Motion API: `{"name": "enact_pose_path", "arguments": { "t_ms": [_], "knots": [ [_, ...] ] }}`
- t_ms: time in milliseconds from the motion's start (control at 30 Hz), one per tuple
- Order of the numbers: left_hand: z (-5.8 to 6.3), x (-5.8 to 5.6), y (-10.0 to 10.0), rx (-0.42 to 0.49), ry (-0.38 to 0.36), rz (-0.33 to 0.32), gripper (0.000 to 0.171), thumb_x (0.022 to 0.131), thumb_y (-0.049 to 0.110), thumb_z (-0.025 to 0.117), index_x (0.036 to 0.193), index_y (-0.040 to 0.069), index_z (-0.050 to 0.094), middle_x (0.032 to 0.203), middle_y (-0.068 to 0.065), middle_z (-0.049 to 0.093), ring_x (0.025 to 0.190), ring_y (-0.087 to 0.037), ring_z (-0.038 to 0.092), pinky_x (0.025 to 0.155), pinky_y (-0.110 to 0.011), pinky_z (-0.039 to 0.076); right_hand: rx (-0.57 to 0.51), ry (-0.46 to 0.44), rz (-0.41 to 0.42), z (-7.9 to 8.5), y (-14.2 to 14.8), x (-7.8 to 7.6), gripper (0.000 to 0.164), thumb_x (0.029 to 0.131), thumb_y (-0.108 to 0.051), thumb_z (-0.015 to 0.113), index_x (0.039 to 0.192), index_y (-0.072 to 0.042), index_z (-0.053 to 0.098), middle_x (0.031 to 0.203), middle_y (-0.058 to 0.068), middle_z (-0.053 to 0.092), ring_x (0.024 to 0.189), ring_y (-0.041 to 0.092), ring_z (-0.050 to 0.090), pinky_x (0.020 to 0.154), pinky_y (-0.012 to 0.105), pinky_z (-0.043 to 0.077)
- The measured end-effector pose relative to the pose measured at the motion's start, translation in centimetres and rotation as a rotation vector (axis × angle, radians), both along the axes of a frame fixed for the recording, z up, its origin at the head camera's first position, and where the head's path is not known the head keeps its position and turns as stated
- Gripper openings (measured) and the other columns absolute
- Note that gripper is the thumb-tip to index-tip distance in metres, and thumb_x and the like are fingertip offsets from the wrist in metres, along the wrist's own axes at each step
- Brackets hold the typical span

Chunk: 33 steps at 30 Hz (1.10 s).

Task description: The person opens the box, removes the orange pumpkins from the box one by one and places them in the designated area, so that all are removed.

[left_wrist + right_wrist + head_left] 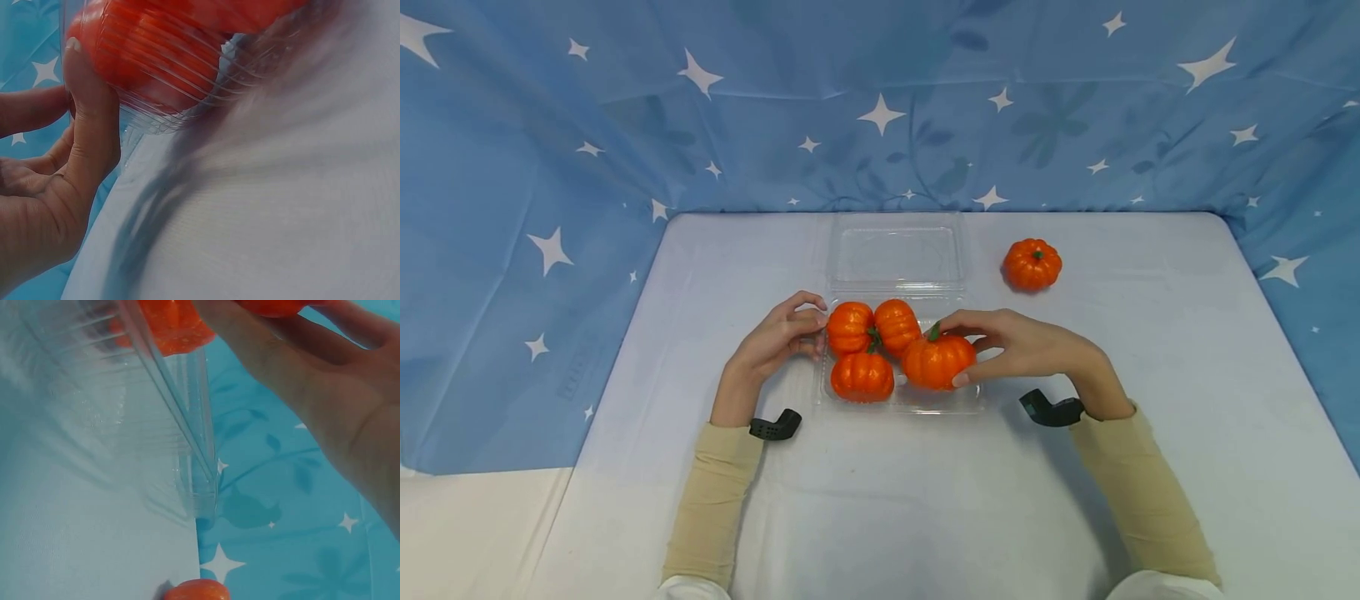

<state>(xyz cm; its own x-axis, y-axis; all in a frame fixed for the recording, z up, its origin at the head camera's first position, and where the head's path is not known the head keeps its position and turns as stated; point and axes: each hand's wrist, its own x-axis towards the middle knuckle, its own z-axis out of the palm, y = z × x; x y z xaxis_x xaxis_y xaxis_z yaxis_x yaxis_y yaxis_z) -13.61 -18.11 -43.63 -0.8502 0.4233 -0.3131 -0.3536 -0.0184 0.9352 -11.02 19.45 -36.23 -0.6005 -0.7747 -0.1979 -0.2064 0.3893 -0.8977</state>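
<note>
A clear plastic clamshell box (925,402) lies with its lid (897,254) folded back behind it. Inside the box are three orange toy pumpkins: one at the back left (850,327), one at the back middle (897,327) and one at the front left (862,377). My right hand (1026,343) grips a larger orange pumpkin (938,361) with a green stem, over the box's right half; whether it touches the bottom I cannot tell. My left hand (778,337) pinches the box's left edge, its thumb (90,106) against the ribbed wall in the left wrist view.
Another orange pumpkin (1032,265) stands on the white table (880,500), to the right of the lid. A blue curtain with white stars (880,108) hangs along the table's back edge. Black wrist cameras (1051,410) stick out from both wrists.
</note>
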Motion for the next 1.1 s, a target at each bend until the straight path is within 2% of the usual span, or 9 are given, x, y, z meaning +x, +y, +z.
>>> {"name": "enact_pose_path", "arguments": {
  "t_ms": [300,433,567,800,967,1100],
  "knots": [
    [0.0,-0.1,0.2,-0.009,-0.001,0.004,0.021,0.104,0.003,0.051,0.124,0.002,0.045,0.074,-0.005,0.059,0.062,-0.018,0.058,0.058,-0.03,0.058,-0.114,0.012,-0.001,-0.5,0.7,-0.4,0.053,0.091,-0.013,0.078,0.139,-0.014,0.055,0.145,0.005,0.056,0.136,0.026,0.051,0.109,0.044,0.05],
    [0.0,0.0,0.2,-0.01,0.004,0.008,0.02,0.104,0.003,0.051,0.123,0.003,0.045,0.074,-0.004,0.059,0.062,-0.018,0.058,0.058,-0.029,0.057,-0.129,0.011,-0.025,-0.6,0.8,-0.5,0.054,0.09,-0.01,0.078,0.139,-0.013,0.055,0.146,0.007,0.056,0.135,0.026,0.051,0.109,0.044,0.05],
    [0.0,0.0,0.1,-0.015,0.002,0.013,0.019,0.103,0.004,0.052,0.122,0.004,0.046,0.074,-0.005,0.059,0.063,-0.018,0.058,0.059,-0.03,0.058,-0.135,0.027,-0.054,-0.7,1.0,-0.6,0.056,0.09,-0.009,0.078,0.141,-0.011,0.054,0.147,0.007,0.055,0.135,0.027,0.052,0.109,0.039,0.05],
    [-0.1,0.1,-0.2,-0.022,-0.005,0.018,0.02,0.103,0.005,0.053,0.122,0.005,0.046,0.074,-0.006,0.058,0.065,-0.019,0.057,0.06,-0.031,0.057,-0.13,0.063,-0.161,-0.7,1.4,-0.8,0.058,0.089,-0.01,0.08,0.141,-0.019,0.055,0.145,-0.003,0.057,0.135,0.02,0.053,0.113,0.043,0.046],
    [-0.2,0.0,-0.2,-0.01,-0.009,0.011,0.022,0.104,0.006,0.053,0.124,0.002,0.045,0.074,-0.006,0.058,0.065,-0.019,0.057,0.06,-0.031,0.057,-0.121,0.094,-0.23,-0.7,1.9,-0.9,0.06,0.088,-0.009,0.08,0.141,-0.018,0.056,0.145,-0.004,0.056,0.137,0.019,0.05,0.114,0.049,0.043],
    [-0.2,-0.1,-0.2,-0.009,-0.006,0.011,0.022,0.104,0.005,0.053,0.124,0.002,0.044,0.074,-0.005,0.058,0.065,-0.019,0.057,0.06,-0.031,0.057,-0.141,0.132,-0.28,-0.8,2.4,-1.2,0.059,0.087,-0.006,0.081,0.14,-0.015,0.056,0.142,-0.001,0.058,0.133,0.018,0.053,0.112,0.034,0.046]
  ]
}}
